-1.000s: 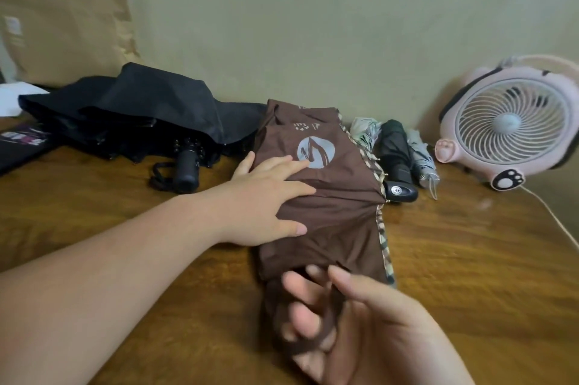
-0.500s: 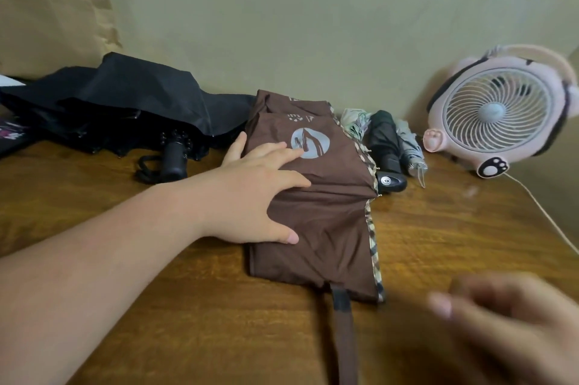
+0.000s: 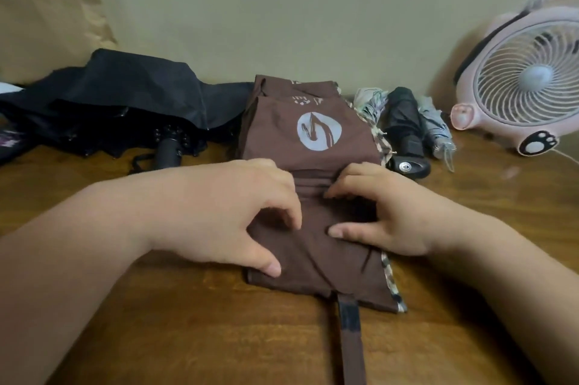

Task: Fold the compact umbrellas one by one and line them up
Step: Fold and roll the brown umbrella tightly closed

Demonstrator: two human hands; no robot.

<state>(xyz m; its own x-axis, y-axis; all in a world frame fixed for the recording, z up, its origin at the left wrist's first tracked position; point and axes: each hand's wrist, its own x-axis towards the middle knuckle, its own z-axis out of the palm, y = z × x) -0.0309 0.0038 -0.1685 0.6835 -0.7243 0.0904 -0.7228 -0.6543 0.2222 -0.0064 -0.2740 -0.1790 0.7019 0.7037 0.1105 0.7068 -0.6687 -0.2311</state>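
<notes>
fingers (image 3: pixel 291 203) on brown umbrella (image 3: pixel 316 134), fan (image 3: pixel 529 84) nearby

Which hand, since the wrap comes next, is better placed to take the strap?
Probably the right hand: the strap leaves the umbrella right of centre, nearer it, while the left hand pins the folds.

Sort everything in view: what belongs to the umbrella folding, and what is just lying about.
Job: brown umbrella, held by left hand and right hand; loose black umbrella; three folded umbrellas.
Lying about: pink fan; paper bag.
</notes>
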